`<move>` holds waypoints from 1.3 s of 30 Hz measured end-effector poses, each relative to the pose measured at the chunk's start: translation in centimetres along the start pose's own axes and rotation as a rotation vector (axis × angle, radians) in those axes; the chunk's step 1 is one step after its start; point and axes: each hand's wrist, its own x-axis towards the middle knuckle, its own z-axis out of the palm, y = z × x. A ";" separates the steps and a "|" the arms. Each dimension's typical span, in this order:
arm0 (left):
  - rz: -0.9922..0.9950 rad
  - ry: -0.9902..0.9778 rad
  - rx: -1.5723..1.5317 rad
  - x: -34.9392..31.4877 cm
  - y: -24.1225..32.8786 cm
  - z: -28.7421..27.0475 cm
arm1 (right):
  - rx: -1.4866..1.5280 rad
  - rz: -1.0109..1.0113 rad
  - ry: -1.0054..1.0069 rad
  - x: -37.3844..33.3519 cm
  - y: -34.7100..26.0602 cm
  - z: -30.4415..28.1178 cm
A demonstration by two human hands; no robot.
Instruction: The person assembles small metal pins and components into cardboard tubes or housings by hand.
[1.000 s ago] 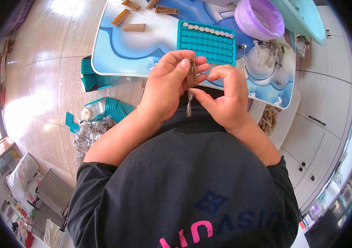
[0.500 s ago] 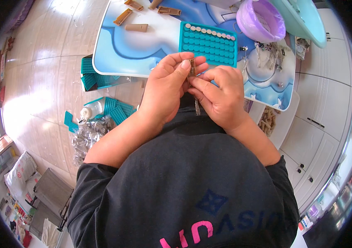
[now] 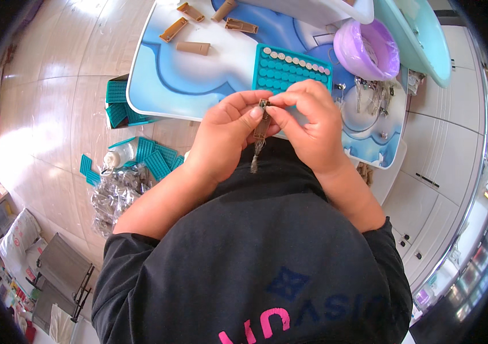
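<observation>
Head view, looking down past my wearer's dark shirt. The thing in hand is a slim brown casing [image 3: 261, 126], held up between both hands at the near edge of the blue-and-white table [image 3: 166, 69]; thin wires [image 3: 256, 155] dangle from its lower end.

Left hand [image 3: 221, 137]: thumb and fingers pinch the casing by its sides, near the upper end. Right hand [image 3: 315, 129]: thumb and forefinger drawn close at that same end, by a small dark bit; I cannot tell whether they grip it or only touch.

Handling, my reckoning: light, probably thin stiff plastic, a little slick on its smooth faces. I judge the wires soft and the weak point; a tug could strain them. Best hold: long sides, lightly, mid-length, leaving the end free and the strands slack.

Similar brown pieces [image 3: 193, 48] lie loose beyond; teal tray [image 3: 292, 71] just past the fingers.
</observation>
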 end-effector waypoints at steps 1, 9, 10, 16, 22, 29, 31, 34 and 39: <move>0.003 0.001 -0.005 0.1 0.1 0.0 | 0.012 0.014 -0.028 0.3 0.1 0.1; 0.067 0.130 0.090 0.6 1.7 -0.5 | 0.022 0.006 -0.091 4.0 2.2 0.4; 0.068 0.132 0.087 0.8 1.9 -0.6 | -0.120 -0.014 -0.033 4.6 2.9 0.6; 0.085 0.202 0.024 1.8 2.6 -1.2 | -0.454 -0.073 0.016 6.2 4.4 2.0; 0.100 0.210 -0.019 2.4 2.6 -1.7 | -0.466 -0.021 -0.059 6.2 4.6 2.4; 0.119 0.197 -0.088 2.5 2.6 -1.8 | -0.154 -0.115 -0.012 5.3 1.4 3.4; 0.128 0.202 -0.106 2.5 2.6 -1.7 | -0.123 -0.179 -0.011 4.9 1.5 3.9; 0.129 0.198 -0.109 2.5 2.6 -2.0 | -0.181 -0.251 -0.032 4.7 1.6 4.2; 0.119 0.206 -0.106 2.6 2.6 -2.0 | -0.196 -0.248 -0.098 4.4 1.4 3.9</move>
